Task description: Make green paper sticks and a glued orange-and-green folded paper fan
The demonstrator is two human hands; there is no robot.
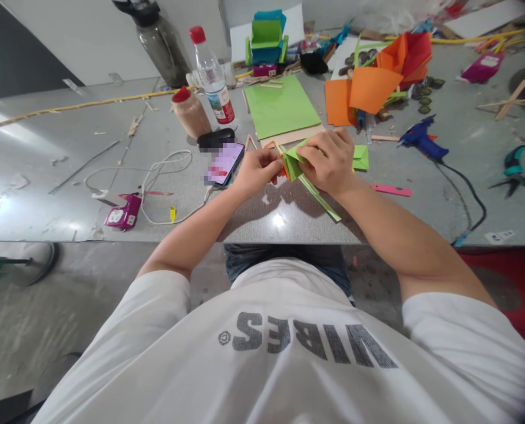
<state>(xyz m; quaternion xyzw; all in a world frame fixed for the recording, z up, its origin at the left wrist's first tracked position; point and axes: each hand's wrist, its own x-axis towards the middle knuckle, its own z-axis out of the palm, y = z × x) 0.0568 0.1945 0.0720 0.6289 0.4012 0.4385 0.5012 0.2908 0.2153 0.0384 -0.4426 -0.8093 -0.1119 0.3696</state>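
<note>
Between both hands is a folded green paper piece with an orange edge, held a little above the table. My left hand pinches its orange side, fingers closed. A thin light-wood frame juts up behind those fingers; whether it is joined to the paper I cannot tell. My right hand has its fingers closed over the green paper and hides part of it. Narrow green paper strips lie beneath the right hand. Just beyond its knuckles sits another folded green paper piece.
Green sheet lies ahead, orange paper pieces to its right. A blue glue gun, pink stick and teal-handled pliers are rightward. Leftward are a phone, plastic bottle, jar and white cable.
</note>
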